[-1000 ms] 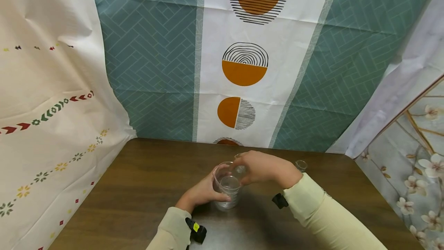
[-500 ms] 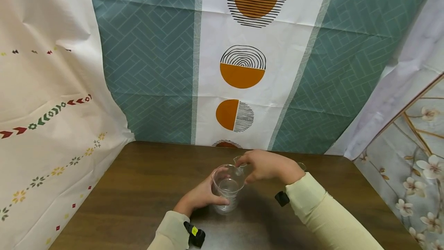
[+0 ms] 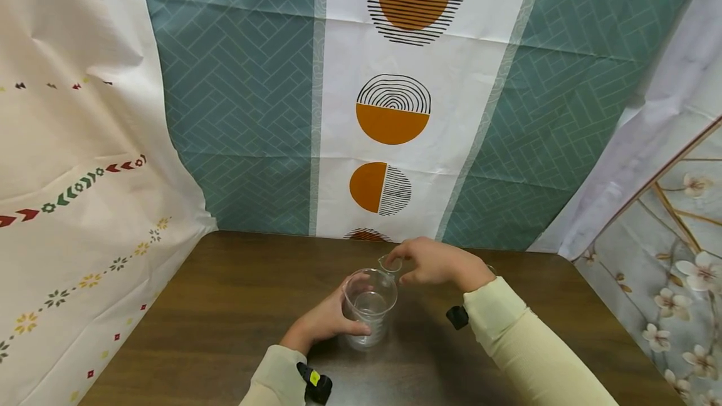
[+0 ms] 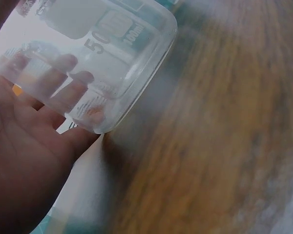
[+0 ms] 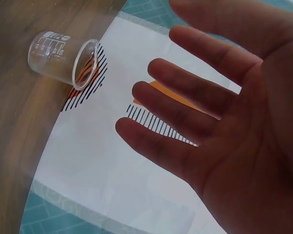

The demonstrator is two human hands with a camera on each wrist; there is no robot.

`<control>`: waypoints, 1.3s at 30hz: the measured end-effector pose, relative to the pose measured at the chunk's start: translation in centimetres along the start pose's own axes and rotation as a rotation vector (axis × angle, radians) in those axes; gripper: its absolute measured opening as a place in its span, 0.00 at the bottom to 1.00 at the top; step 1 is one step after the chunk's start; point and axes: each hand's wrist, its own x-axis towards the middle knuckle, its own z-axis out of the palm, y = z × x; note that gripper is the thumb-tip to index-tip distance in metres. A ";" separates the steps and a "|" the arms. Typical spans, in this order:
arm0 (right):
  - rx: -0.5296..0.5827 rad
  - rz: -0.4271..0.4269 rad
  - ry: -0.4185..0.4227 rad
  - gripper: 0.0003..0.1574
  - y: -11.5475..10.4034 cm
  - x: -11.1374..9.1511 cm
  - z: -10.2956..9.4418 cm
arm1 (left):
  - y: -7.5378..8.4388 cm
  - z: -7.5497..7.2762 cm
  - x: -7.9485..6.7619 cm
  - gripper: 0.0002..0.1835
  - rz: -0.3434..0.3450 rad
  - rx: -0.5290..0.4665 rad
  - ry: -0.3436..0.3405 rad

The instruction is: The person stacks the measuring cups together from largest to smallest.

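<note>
My left hand [image 3: 326, 323] grips a large clear beaker [image 3: 369, 329] standing on the table, with the thumb on the near side and fingers round the far side. In the left wrist view, printed marks show on the beaker [image 4: 136, 63], and the left hand [image 4: 29, 161] lies against its wall. An inner outline suggests a smaller vessel nested inside. Just behind it stands a small clear beaker [image 3: 390, 264], also seen upright on the table as a graduated beaker [image 5: 58, 58] in the right wrist view. My right hand [image 3: 431, 260] hovers by it, fingers extended and apart from it [image 5: 219, 107].
Another small clear glass vessel [image 3: 491, 269] shows partly behind the right wrist. The brown wooden table [image 3: 237, 293] ends at a patterned cloth backdrop [image 3: 254, 111], with more cloths [image 3: 84, 205] hanging at the sides.
My right hand has moved away from the large beaker's rim, slightly right and back toward the small beaker. The left hand keeps its grip on the large beaker.
</note>
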 end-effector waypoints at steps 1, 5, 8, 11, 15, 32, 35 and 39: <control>-0.009 0.002 0.004 0.25 0.1 0.1 0.0 | 0.0 0.0 0.0 0.50 -0.001 0.001 0.000; -0.035 0.025 0.026 0.24 0.7 0.5 0.3 | -0.1 0.0 0.0 0.50 -0.008 0.001 0.001; -0.037 0.034 0.053 0.23 1.0 0.8 0.5 | -0.1 -0.1 -0.1 0.50 -0.008 0.000 0.003; -0.047 0.040 0.079 0.23 1.4 1.2 1.0 | -0.1 0.0 -0.2 0.50 -0.014 0.004 0.003; -0.076 0.048 0.107 0.24 1.6 1.7 1.6 | -0.2 0.0 -0.4 0.51 -0.017 0.005 -0.006; -0.135 0.155 0.142 0.27 1.7 3.5 2.5 | 0.3 -0.2 -0.2 0.51 -0.017 0.037 0.009; -0.129 0.156 0.140 0.28 1.9 3.8 2.7 | 0.3 -0.2 -0.2 0.50 -0.018 0.033 0.009; -0.118 0.165 0.128 0.29 2.2 4.1 3.1 | 0.3 -0.2 -0.2 0.50 -0.023 0.032 0.007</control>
